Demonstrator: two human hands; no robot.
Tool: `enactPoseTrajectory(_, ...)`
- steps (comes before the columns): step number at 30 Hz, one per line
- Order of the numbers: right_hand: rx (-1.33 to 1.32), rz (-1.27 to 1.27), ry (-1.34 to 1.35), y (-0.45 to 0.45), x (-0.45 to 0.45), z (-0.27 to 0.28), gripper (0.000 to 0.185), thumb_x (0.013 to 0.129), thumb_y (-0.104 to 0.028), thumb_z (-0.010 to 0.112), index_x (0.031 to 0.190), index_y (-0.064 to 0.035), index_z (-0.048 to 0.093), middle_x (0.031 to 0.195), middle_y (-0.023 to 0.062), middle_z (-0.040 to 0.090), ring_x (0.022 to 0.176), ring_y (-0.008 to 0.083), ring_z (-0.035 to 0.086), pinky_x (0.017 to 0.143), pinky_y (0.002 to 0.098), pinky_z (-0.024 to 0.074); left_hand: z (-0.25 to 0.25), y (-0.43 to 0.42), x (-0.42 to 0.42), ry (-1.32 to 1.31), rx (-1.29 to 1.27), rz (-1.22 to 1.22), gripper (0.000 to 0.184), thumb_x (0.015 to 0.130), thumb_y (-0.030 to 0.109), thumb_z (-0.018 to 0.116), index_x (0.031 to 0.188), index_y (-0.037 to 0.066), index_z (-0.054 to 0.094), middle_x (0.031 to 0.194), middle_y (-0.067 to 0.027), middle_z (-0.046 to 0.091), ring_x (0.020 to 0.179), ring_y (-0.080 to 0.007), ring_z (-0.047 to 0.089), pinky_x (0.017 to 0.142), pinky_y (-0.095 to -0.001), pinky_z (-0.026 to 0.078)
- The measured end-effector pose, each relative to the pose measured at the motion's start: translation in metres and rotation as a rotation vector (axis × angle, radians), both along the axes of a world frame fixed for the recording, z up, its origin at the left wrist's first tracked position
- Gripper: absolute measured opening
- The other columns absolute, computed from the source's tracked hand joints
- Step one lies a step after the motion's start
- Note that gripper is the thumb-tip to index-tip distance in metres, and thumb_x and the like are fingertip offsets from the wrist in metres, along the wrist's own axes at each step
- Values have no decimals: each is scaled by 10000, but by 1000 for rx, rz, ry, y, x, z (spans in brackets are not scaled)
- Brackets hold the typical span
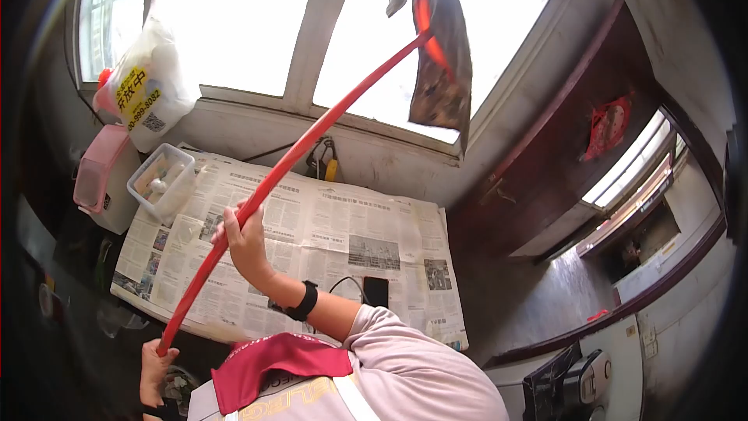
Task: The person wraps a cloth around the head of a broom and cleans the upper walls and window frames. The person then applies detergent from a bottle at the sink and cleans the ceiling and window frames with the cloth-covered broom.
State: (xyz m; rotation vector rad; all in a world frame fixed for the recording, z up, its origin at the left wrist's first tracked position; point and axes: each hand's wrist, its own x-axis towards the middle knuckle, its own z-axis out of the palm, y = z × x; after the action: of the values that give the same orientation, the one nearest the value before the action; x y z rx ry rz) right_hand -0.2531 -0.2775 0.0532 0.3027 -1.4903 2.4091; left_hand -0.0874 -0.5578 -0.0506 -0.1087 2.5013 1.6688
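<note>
Both of my hands are closed round a long red pole [292, 157] that slants up to the right. My right hand [243, 242] grips it partway up, above the newspaper-covered table. Near the pole's bottom end, at the lower left, my left hand [156, 366] is wrapped round it. A bright orange-red crossbar [423, 12] forms the pole's head. Over this bar hangs a dark, stained grey cloth [444, 93], in front of the right window pane [366, 39]. Whether the cloth touches the glass I cannot tell.
Newspaper sheets [312, 210] cover the table, with a black phone [375, 291] on them. A clear plastic box [161, 183], a pink-lidded container [101, 168] and a filled white plastic bag [152, 86] are at the left. A dark red door [545, 132] stands at the right.
</note>
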Motion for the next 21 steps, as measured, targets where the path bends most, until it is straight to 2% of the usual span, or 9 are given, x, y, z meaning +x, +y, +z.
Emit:
enactPoseTrajectory(3,55,19,-70,-4,-12,-33,229,908,-87,469,1018,-40,274,774,65,427,555,134,521,499,292,506,-44,-7,14,-91,51,27,381,696,193,767,561,87,427,564,90,345,548,-35,295,453,-247,247)
enactPoseTrajectory(7,124,-34,-147,7,-28,-53,215,902,-85,470,995,-53,278,751,67,428,522,131,508,471,295,500,-80,21,7,-33,-1,9,361,725,204,747,581,72,444,569,83,339,561,-46,298,465,-250,259)
enactPoseTrajectory(10,152,-43,-142,19,-41,-49,213,898,-83,470,986,-57,277,738,65,425,513,130,500,447,301,496,-77,45,-5,-64,17,-16,415,742,280,737,573,88,410,563,80,359,558,-44,312,455,-258,268)
enactPoseTrajectory(12,154,-71,-114,25,-49,-41,212,891,-78,466,977,-53,274,715,67,422,497,133,492,426,304,489,-75,52,-12,-102,93,-8,379,748,255,732,584,70,444,564,76,366,558,-47,317,465,-256,276)
enactPoseTrajectory(14,155,-78,-83,31,-53,-19,205,887,-73,457,973,-51,273,705,68,421,483,135,487,417,306,486,-73,63,-22,-146,169,3,344,754,229,727,595,52,478,565,73,373,557,-50,322,474,-254,284)
enactPoseTrajectory(16,178,-109,-12,40,-61,7,193,879,-67,443,966,-46,272,692,69,417,459,137,480,400,306,481,-65,77,-34,25,215,-2,309,773,236,711,633,41,516,580,72,405,563,-47,346,484,-249,299)
enactPoseTrajectory(19,315,-206,108,60,-82,62,180,873,-67,439,946,-24,279,669,68,427,439,140,488,382,294,475,-18,98,-60,-92,236,-74,266,794,243,692,715,26,561,602,72,424,566,-48,358,492,-242,312)
enactPoseTrajectory(21,415,-205,57,77,-91,108,167,870,-64,438,925,-3,293,636,60,440,440,141,502,369,280,468,7,122,-79,-60,302,-115,258,802,245,685,727,32,561,604,77,413,565,-44,350,486,-235,302)
